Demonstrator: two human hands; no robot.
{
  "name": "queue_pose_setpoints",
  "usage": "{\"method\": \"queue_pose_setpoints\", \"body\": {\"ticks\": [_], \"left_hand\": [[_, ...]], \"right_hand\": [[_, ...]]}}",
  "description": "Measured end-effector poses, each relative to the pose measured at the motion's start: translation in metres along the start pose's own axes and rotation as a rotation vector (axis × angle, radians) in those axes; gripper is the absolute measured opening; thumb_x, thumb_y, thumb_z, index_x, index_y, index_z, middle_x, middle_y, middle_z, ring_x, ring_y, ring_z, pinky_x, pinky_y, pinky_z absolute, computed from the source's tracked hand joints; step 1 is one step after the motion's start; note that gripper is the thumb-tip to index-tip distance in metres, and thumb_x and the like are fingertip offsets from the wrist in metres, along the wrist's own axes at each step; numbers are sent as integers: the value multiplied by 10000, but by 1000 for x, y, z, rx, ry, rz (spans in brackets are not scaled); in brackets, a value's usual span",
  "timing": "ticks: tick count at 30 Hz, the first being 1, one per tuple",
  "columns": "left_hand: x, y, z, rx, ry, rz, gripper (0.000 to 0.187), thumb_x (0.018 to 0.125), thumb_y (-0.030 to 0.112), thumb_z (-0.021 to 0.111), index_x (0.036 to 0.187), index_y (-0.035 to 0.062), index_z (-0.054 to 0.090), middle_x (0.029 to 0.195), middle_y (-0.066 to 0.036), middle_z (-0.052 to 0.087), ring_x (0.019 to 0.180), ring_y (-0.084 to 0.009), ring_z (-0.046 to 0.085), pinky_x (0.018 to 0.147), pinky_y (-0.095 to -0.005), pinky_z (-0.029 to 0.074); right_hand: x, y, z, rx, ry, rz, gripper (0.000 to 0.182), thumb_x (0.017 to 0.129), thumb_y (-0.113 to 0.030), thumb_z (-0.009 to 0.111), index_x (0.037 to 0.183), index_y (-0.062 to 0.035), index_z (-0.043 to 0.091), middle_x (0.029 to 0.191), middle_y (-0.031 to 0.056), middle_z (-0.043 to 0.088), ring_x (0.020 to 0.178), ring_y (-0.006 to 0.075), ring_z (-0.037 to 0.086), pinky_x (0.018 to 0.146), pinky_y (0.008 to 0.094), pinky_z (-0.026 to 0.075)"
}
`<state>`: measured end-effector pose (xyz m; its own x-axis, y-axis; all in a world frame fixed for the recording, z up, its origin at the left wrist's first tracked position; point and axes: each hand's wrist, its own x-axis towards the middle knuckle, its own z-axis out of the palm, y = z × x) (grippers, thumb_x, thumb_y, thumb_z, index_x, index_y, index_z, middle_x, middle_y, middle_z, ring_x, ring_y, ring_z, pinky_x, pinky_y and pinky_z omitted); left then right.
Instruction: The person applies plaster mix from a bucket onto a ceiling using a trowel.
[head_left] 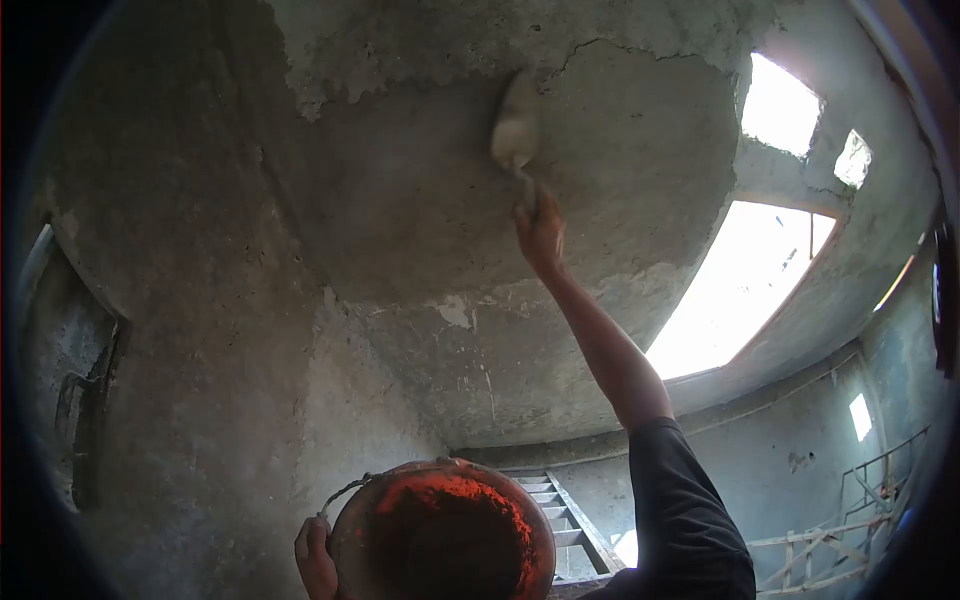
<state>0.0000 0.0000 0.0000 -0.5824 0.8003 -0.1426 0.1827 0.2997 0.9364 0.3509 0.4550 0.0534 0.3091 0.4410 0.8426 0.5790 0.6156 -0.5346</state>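
Note:
My right hand [542, 235] is raised at arm's length and closed around the handle of a trowel [515, 130]. The pale, rounded blade is slightly blurred and lies against or just before a grey plastered surface [620, 150]. Low in the view, my left hand [316, 560] grips the left side of an orange-red bucket [543, 540], near where its wire handle [342, 494] joins the rim. Grey residue coats the bucket's inner wall; its bottom is too dark to make out.
A ladder [570, 530] stands behind the bucket. Metal scaffolding [815, 550] is at the lower right. Bright openings [745, 280] pierce the curved surface on the right. A recess with a pipe [70, 400] is at the far left.

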Motion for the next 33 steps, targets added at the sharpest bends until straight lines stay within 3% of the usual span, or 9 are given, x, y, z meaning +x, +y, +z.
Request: {"method": "queue_pose_setpoints", "body": {"ticks": [2, 6, 8, 12, 18, 26, 29, 31, 33], "left_hand": [[3, -3, 0, -2, 32, 21, 304, 959, 299, 494, 759, 72, 461, 726, 18, 371, 690, -110, 357, 633, -258, 314], [1, 5, -2, 53, 22, 9, 305, 961, 299, 485, 757, 73, 461, 718, 17, 360, 685, -110, 352, 629, -258, 312], [0, 8, 2, -47, 2, 15, 313, 962, 304, 476, 747, 77, 451, 713, 19, 346, 679, -108, 343, 623, -259, 311], [-3, 9, 0, 10, -19, 20, 308, 958, 294, 482, 739, 82, 435, 716, 26, 335, 679, -102, 335, 621, -257, 309], [-6, 11, 6, -104, 17, -27, 298, 953, 282, 489, 736, 87, 430, 716, 29, 336, 679, -104, 334, 622, -258, 307], [-1, -7, -6, 30, 12, 68, 318, 963, 295, 478, 755, 56, 442, 718, 7, 358, 695, -124, 350, 640, -268, 318], [-5, -6, -3, 87, 75, 114, 324, 965, 298, 471, 753, 56, 437, 713, 1, 350, 692, -130, 345, 642, -276, 317], [-5, 1, -5, 88, 39, 90, 323, 964, 299, 471, 754, 56, 438, 715, -2, 353, 694, -132, 348, 644, -278, 320], [-8, 8, -4, 88, 0, 70, 323, 964, 300, 471, 755, 56, 439, 717, -5, 355, 697, -135, 350, 647, -279, 322]], "right_hand": [[-5, -5, 1, 27, -213, -36, 542, 832, -160, 650, 1323, -20, 470, 1149, 262, 567, 998, 405, 604, 834, 447, 500], [-9, -14, -4, 8, -229, -70, 524, 820, -121, 651, 1309, -40, 482, 1090, 235, 594, 937, 358, 635, 775, 419, 511], [-6, -13, -11, 7, -163, -106, 527, 820, -121, 654, 1310, -34, 480, 1049, 223, 591, 877, 371, 628, 760, 429, 508], [8, -12, -18, -69, -90, -41, 533, 823, -113, 655, 1318, -31, 475, 1051, 223, 570, 879, 380, 612, 759, 441, 503], [29, 1, -8, -189, 102, -122, 545, 836, -110, 647, 1343, -76, 451, 1074, 230, 540, 884, 425, 600, 715, 484, 505], [-74, 16, -23, -102, -277, -10, 508, 841, -114, 653, 1311, -14, 490, 997, 262, 601, 855, 415, 621, 734, 458, 501], [-79, 16, -33, -73, -264, -67, 486, 852, -137, 648, 1294, 1, 501, 1028, 263, 607, 884, 407, 623, 759, 452, 498], [-51, 12, -30, -95, -34, -63, 454, 888, -180, 619, 1283, 6, 497, 1061, 256, 608, 900, 387, 624, 770, 448, 487], [-20, 5, -26, -94, 11, 40, 448, 905, -198, 600, 1285, 8, 484, 1064, 252, 608, 910, 379, 622, 780, 450, 480]]}}
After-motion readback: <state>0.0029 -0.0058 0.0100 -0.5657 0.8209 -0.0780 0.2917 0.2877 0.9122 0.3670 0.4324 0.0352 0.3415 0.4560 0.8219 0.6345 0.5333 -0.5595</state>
